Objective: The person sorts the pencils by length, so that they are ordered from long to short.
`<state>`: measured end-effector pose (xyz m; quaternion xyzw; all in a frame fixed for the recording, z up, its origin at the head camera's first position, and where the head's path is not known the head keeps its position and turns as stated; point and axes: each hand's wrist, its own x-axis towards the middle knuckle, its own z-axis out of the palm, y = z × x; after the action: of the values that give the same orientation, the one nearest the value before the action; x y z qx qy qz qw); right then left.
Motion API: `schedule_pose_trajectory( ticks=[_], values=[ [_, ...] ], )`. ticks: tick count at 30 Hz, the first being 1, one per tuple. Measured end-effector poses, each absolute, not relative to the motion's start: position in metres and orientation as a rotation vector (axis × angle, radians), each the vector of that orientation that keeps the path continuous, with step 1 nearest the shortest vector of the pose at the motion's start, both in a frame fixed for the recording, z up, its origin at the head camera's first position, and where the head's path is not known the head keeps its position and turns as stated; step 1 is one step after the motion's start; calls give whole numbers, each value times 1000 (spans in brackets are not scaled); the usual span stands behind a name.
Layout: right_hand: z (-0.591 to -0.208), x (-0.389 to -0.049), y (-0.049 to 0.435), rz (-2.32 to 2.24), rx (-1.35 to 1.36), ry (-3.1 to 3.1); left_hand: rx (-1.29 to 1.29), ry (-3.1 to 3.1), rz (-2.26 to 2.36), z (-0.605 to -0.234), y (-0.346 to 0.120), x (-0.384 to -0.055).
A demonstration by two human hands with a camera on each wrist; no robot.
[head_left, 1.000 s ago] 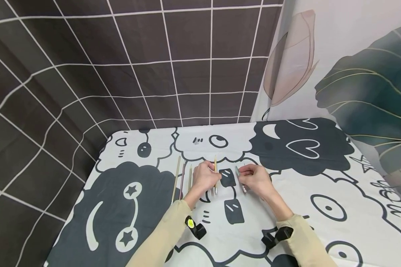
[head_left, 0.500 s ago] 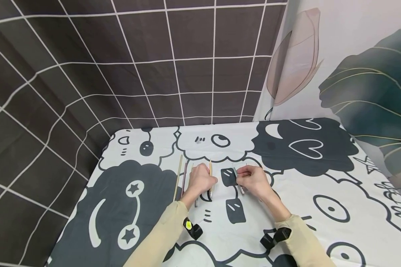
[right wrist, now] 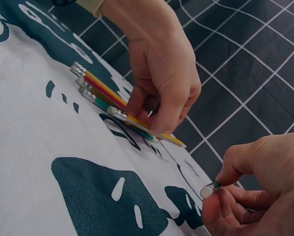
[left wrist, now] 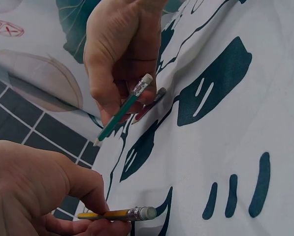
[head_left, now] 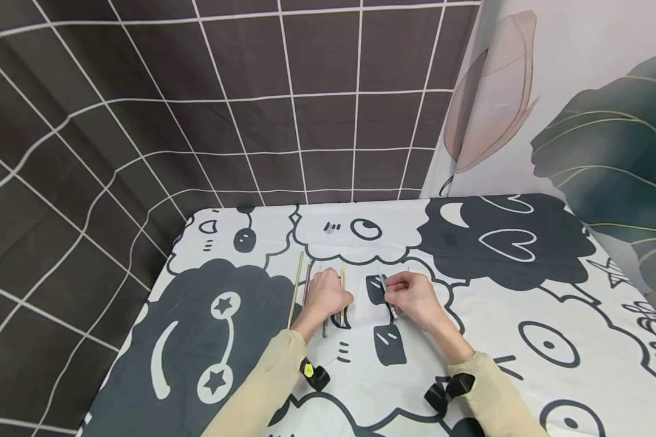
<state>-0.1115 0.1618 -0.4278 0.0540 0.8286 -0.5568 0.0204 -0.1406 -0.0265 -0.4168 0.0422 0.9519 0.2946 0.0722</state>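
Between its thumb and fingers my left hand [head_left: 327,294] pinches a yellow pencil [left wrist: 118,214], whose eraser end points toward me. My right hand [head_left: 412,295] pinches a green pencil [left wrist: 118,118] by its shaft, tilted over the sheet, tip pointing away. In the right wrist view only that pencil's white eraser [right wrist: 207,191] and a bit of shaft show. Beneath the right hand lies a dark red pencil [left wrist: 147,107]. On the left hand's far side several pencils lie side by side, among them a red pencil [right wrist: 102,87] and a green pencil [right wrist: 100,102], partly hidden by the fingers.
A white sheet with dark cartoon drawings [head_left: 470,340] covers the surface. Behind it hangs a dark curtain with white grid lines [head_left: 322,121], and at right a leaf-patterned curtain [head_left: 607,152]. Both wrists wear black cameras.
My left hand has moved left with the yellow pencil, closer to the row of pencils. The right hand has shifted slightly left, keeping the green pencil. The head view has turned a little left.
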Motion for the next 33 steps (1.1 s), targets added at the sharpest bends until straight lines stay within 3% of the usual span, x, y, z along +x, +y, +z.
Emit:
schedule_pose_trajectory(
  ticks=[33],
  values=[
    [-430,-110,139,-1664,115,2604,228,2843,745,-411,-30,-131]
  ],
)
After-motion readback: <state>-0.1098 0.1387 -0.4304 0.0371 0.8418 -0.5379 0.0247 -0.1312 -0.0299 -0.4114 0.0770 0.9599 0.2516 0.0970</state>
